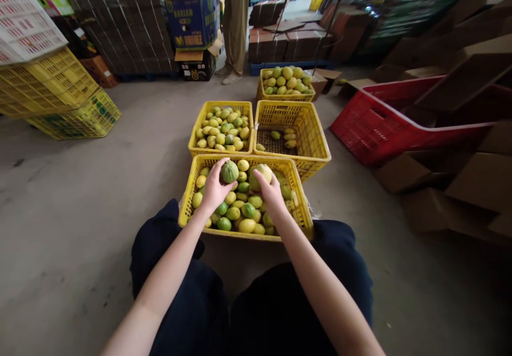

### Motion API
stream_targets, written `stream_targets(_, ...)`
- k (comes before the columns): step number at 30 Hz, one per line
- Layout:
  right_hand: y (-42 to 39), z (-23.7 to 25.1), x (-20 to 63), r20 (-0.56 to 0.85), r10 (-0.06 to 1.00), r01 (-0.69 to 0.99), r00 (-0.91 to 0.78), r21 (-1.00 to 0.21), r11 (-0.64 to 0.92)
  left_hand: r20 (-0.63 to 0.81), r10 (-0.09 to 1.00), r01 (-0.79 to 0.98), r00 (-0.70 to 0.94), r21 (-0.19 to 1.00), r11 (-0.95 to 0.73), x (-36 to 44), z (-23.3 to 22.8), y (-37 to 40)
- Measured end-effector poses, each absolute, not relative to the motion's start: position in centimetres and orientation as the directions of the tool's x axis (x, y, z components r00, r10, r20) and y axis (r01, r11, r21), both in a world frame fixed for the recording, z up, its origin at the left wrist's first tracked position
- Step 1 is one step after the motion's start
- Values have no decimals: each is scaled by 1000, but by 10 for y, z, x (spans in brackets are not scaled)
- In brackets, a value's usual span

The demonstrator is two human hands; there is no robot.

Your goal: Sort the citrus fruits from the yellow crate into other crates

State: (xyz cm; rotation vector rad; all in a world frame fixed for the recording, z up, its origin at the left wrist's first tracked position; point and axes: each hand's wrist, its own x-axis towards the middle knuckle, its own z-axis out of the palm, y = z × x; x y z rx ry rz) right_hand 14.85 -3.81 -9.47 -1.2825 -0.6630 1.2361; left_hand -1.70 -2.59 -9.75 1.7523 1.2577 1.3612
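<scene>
My left hand (215, 191) is closed round a round green fruit (230, 172) with a ridged-looking, lemon-like skin. In my right hand (272, 195) is a larger pale yellow-green fruit (263, 173), partly covered by my fingers. Both hands are above the near yellow crate (184, 213), which stands between my knees. Beneath them lie many yellow and green lemons (248, 210). Just beyond, at the left, a second yellow crate (193, 145) is well filled with lemons. Beside it, a third yellow crate (320, 145) has only several lemons (290, 137) on its bottom.
Farther back stands another yellow crate (264, 95) heaped with yellow-green fruit. A red crate (352, 132) and cardboard boxes (440, 212) crowd the right. Stacked crates (60, 81) are at the left. A person's legs (237, 25) stand near a blue carton (192, 22).
</scene>
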Motion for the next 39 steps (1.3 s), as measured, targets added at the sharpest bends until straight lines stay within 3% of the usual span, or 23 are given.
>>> stream_targets(3,-39,-99,147,60,927,54,371,-998,43,444,895,346,49,833,-433,-19,-96,-27)
stream_targets(6,-40,-101,146,166,924,128,345,-983,129,415,908,332,62,849,-411,-19,-95,-28)
stream_targets(11,-38,-99,147,30,935,-96,354,-993,68,165,985,9,54,986,-166,-12,-92,-28)
stream_targets(14,-35,-94,151,-108,955,-351,275,-937,-5,62,996,-197,69,979,-48,-10,-86,-28)
stream_targets(18,-31,-88,162,-150,974,-572,169,-820,-27,16,996,-348,89,937,16,-11,-74,-30)
stream_targets(23,-26,-87,173,-194,973,-638,122,-766,-73,-39,993,-446,112,891,85,-11,-69,-30)
stream_targets(29,-27,-86,176,-196,972,-665,127,-744,-63,-35,999,-420,1,907,32,-10,-68,-30)
stream_targets(34,-26,-88,176,-214,977,-739,25,-662,-126,-36,994,-605,101,791,90,-12,-61,-29)
stream_targets(39,-26,-88,173,-221,971,-806,-86,-557,-199,-152,980,-688,125,699,196,-11,-56,-29)
